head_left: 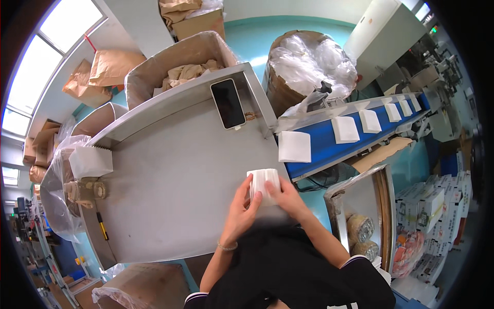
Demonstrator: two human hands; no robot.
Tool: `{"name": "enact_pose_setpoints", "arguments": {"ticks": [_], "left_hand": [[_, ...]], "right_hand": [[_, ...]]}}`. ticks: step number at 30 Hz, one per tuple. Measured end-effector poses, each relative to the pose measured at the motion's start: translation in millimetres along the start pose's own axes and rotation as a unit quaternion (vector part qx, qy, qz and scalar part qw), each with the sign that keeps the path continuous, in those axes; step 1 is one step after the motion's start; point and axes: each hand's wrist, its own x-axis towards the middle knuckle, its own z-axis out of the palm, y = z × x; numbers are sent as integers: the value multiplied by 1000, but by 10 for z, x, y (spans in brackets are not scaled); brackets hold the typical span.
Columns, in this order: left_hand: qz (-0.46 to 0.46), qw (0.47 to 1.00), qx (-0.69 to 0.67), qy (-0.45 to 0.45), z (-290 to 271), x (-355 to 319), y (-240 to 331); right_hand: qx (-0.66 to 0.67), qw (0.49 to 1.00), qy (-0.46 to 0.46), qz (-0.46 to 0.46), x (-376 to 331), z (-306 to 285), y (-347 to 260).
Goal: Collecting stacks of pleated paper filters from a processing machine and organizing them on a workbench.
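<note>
Near the right front of a grey metal table [175, 165], I hold a stack of white folded paper napkins [264, 177] between both hands. My left hand [240, 212] grips its left side, thumb towards me. My right hand [288, 200] closes on the other side, thumb lying over the front face. The layered edges of the stack show. Just beyond my right hand, a white square napkin bundle [295, 147] sits at the near end of a blue conveyor belt [321, 149]. Several more white bundles lie in a row along the belt.
A smartphone [228, 104] lies at the table's far right. At the left stand a white stack [91, 161], tape rolls [85, 191] and a yellow-black utility knife [102, 226]. Raised metal walls edge the table. Beyond are a carton of brown paper [180, 49] and a bin of clear plastic [311, 64].
</note>
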Motion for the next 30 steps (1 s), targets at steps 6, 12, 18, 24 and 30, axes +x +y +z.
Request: {"name": "enact_pose_setpoints", "arguments": {"ticks": [6, 12, 18, 24, 30], "left_hand": [[41, 998, 35, 13, -34, -2, -6], [23, 999, 25, -5, -88, 3, 25], [40, 997, 56, -22, -5, -2, -31], [-2, 1000, 4, 21, -30, 21, -26], [-113, 973, -200, -33, -62, 52, -95]], "right_hand": [[183, 968, -75, 153, -9, -55, -8], [131, 973, -107, 159, -58, -359, 44], [90, 975, -159, 124, -46, -259, -13], [354, 928, 71, 86, 54, -397, 249], [154, 985, 63, 41, -14, -219, 71]]}}
